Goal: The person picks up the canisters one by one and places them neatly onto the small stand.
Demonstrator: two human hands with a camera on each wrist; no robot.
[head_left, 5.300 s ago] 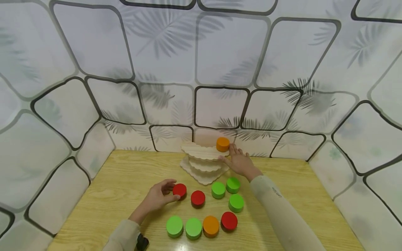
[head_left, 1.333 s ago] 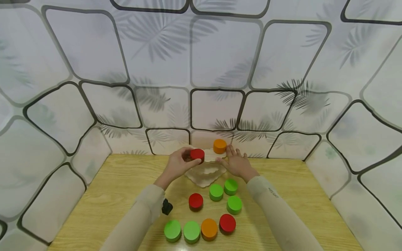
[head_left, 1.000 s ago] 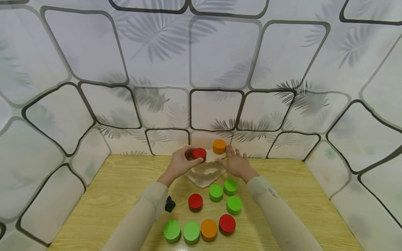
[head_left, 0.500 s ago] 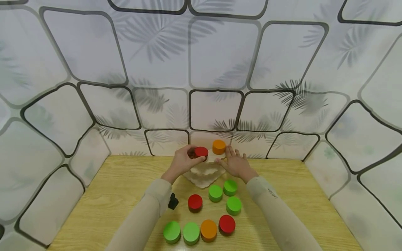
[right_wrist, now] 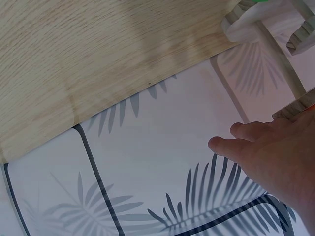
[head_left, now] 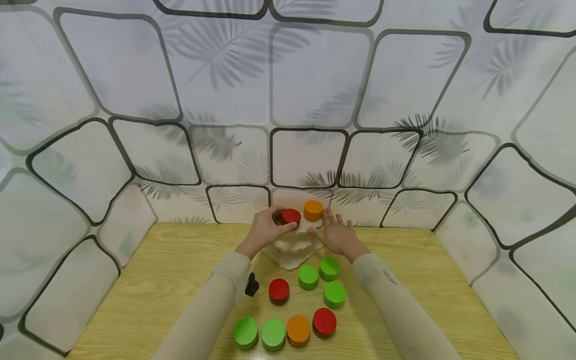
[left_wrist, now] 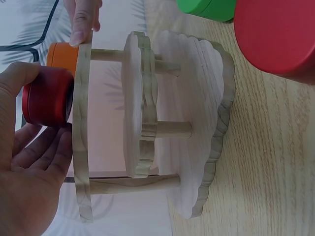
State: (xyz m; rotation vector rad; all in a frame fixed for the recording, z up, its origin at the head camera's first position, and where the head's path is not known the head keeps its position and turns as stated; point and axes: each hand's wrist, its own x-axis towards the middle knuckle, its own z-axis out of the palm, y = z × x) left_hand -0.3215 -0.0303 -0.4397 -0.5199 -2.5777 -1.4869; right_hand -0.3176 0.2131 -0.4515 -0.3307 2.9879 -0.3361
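A three-tier wooden stand (head_left: pixel 288 259) with scalloped shelves (left_wrist: pixel 202 83) joined by dowels is set against the back wall. My left hand (head_left: pixel 261 232) grips a red round tin (head_left: pixel 292 215) between thumb and fingers, right at the top shelf. In the left wrist view this red tin (left_wrist: pixel 47 98) is close over the shelf, its base facing it. Just to its right an orange round tin (head_left: pixel 313 211) sits on that shelf. My right hand (head_left: pixel 337 236), fingers extended, rests against the shelf's right end beside the orange tin; the right wrist view shows this hand (right_wrist: pixel 275 152) at the wooden edge.
On the wooden table (head_left: pixel 162 280) in front of the stand are a red tin (head_left: pixel 279 291) and several green tins (head_left: pixel 334 294). Nearer me is a row with green tins (head_left: pixel 273 334), an orange tin (head_left: pixel 298 330) and a red tin (head_left: pixel 324 322). Patterned fabric walls (head_left: pixel 310 155) enclose the table.
My left hand has lifted the red tin from the table to the stand's top shelf, then eased it right, closer to the orange tin. My right hand has stayed at the shelf.
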